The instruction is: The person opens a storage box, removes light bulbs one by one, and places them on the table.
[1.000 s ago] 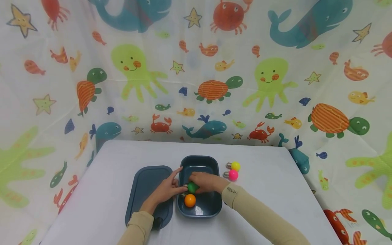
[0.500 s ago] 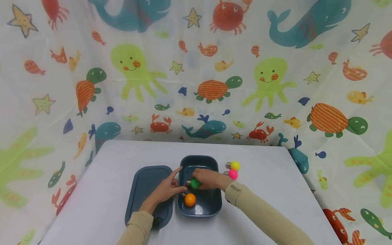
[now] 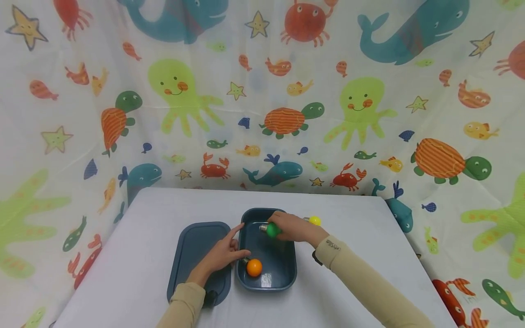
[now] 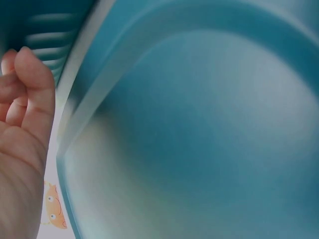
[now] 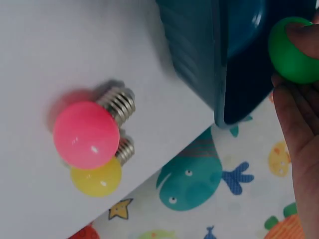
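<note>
Right hand (image 3: pixel 291 226): grip closed on the smooth, round green bulb (image 3: pixel 272 230) at the far part of the rounded, glossy blue box (image 3: pixel 272 256); exact height unclear. Left hand (image 3: pixel 222 251): grip spread, holding nothing, at the left rim. A loose hold could let the slick globe slip; a rightward sweep could roll the ball-shaped pink bulb (image 5: pixel 85 135), with its threaded metal base.

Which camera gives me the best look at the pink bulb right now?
The right wrist view, where the pink bulb lies unobstructed, head and metal base both showing. In the head view it is out of sight, apparently behind the right hand or its wrist; the left wrist view shows none of it.
</note>
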